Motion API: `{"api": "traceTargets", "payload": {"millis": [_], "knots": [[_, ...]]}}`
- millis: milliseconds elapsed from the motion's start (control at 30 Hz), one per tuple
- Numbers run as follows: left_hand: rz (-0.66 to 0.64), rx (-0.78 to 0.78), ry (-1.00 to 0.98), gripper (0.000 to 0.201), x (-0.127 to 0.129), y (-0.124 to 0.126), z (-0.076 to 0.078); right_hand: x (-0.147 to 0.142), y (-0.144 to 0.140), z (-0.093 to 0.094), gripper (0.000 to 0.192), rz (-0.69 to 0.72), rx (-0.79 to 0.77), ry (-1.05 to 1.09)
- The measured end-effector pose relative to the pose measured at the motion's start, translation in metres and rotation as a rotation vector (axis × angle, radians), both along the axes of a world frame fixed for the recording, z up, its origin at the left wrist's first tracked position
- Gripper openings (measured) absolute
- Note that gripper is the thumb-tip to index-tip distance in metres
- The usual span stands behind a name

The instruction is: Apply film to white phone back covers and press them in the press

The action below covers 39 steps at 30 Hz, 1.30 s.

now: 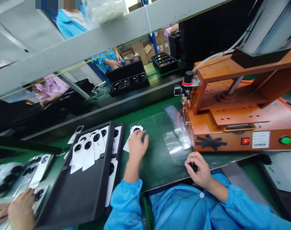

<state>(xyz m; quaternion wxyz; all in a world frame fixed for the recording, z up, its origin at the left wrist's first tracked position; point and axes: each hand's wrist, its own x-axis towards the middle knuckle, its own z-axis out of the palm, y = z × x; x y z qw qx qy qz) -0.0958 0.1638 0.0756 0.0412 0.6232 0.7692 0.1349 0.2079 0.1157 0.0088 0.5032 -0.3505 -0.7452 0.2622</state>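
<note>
My left hand (pixel 137 144) lies palm down on a white phone back cover (pixel 133 131) with a black round camera ring, flat on the green bench (pixel 155 159). My right hand (pixel 199 168) rests near the bench's front edge, fingers curled, pinching the corner of a clear plastic bag (pixel 175 145) that lies flat in front of the orange machine (pixel 233 105). Left of my left hand stands a black tray (pixel 88 188) with several more white covers (pixel 89 150) fanned across its top.
The orange sealing machine fills the right side, with a red switch (pixel 245 141) and a green button (pixel 285 140). A conveyor (pixel 126 105) runs behind the bench with black trays (pixel 128 83). Another person's hands (pixel 18 210) work at bottom left; more workers sit across.
</note>
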Motion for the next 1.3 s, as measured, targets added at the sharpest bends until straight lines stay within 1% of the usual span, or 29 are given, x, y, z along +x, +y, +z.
{"api": "traceTargets", "payload": {"millis": [67,100,167,233,333,433,500,567,600,667,700,733,767,800,867,933,1000,1067,1100,1133,1200,1233,1267,1300], "knots": [[0.201,-0.082,0.052,0.055,-0.037,0.016,0.007,0.001,0.001,0.000,0.016,0.017,-0.010,0.008],[0.275,-0.138,0.071,0.058,-0.051,0.022,0.009,0.002,0.001,0.001,0.016,0.026,-0.016,0.010],[0.369,-0.234,0.098,0.060,-0.069,0.030,0.009,0.003,0.000,0.001,0.016,0.036,-0.025,0.012],[0.406,-0.269,0.124,0.059,-0.073,0.033,0.007,0.004,0.000,0.000,0.016,0.041,-0.035,0.014],[0.422,-0.218,0.155,0.052,-0.069,0.029,0.007,0.004,0.000,0.000,0.015,0.044,-0.048,0.007],[0.418,-0.147,0.114,0.034,-0.070,0.022,0.017,0.003,0.001,0.000,0.010,0.030,-0.061,0.001],[0.406,-0.094,0.036,0.029,-0.072,0.012,0.025,0.003,0.002,0.000,0.008,0.027,-0.072,0.003],[0.381,-0.026,-0.060,0.032,-0.069,-0.004,0.030,0.003,0.001,0.003,0.006,0.032,-0.087,0.015],[0.360,0.004,-0.103,0.037,-0.062,-0.015,0.029,0.003,0.000,0.006,0.005,0.030,-0.105,0.027],[0.288,0.060,-0.231,0.053,-0.039,-0.042,0.020,0.000,-0.003,0.016,0.007,0.017,-0.185,0.065],[0.244,0.082,-0.309,0.059,-0.022,-0.056,0.012,-0.003,-0.004,0.022,0.010,0.016,-0.243,0.093],[0.190,0.118,-0.433,0.060,-0.003,-0.070,0.002,-0.007,-0.005,0.028,0.013,0.024,-0.309,0.122],[0.153,0.139,-0.530,0.056,0.017,-0.083,-0.010,-0.012,-0.005,0.034,0.016,0.041,-0.378,0.149],[0.144,0.158,-0.574,0.049,0.036,-0.094,-0.021,-0.018,-0.003,0.040,0.019,0.060,-0.444,0.173],[0.155,0.165,-0.583,0.039,0.070,-0.110,-0.041,-0.032,0.004,0.045,0.023,0.086,-0.551,0.204],[0.178,0.160,-0.539,0.035,0.090,-0.119,-0.054,-0.044,0.014,0.045,0.024,0.074,-0.611,0.199],[0.181,0.152,-0.438,0.041,0.094,-0.125,-0.060,-0.052,0.026,0.040,0.025,0.051,-0.623,0.171],[0.148,0.176,-0.303,0.048,0.087,-0.134,-0.060,-0.055,0.036,0.036,0.024,0.029,-0.612,0.141],[0.095,0.198,-0.250,0.047,0.081,-0.140,-0.059,-0.056,0.040,0.035,0.023,0.021,-0.601,0.130],[0.011,0.220,-0.217,0.046,0.076,-0.147,-0.058,-0.056,0.043,0.034,0.022,0.016,-0.585,0.120],[-0.188,0.238,-0.193,0.046,0.068,-0.161,-0.058,-0.056,0.048,0.035,0.019,0.008,-0.545,0.090],[-0.273,0.227,-0.174,0.051,0.066,-0.167,-0.059,-0.057,0.049,0.036,0.017,0.008,-0.519,0.062],[-0.328,0.210,-0.145,0.059,0.067,-0.172,-0.061,-0.058,0.050,0.037,0.016,0.012,-0.488,0.022],[-0.347,0.197,-0.110,0.065,0.069,-0.175,-0.064,-0.060,0.050,0.039,0.015,0.016,-0.457,-0.028]]}}
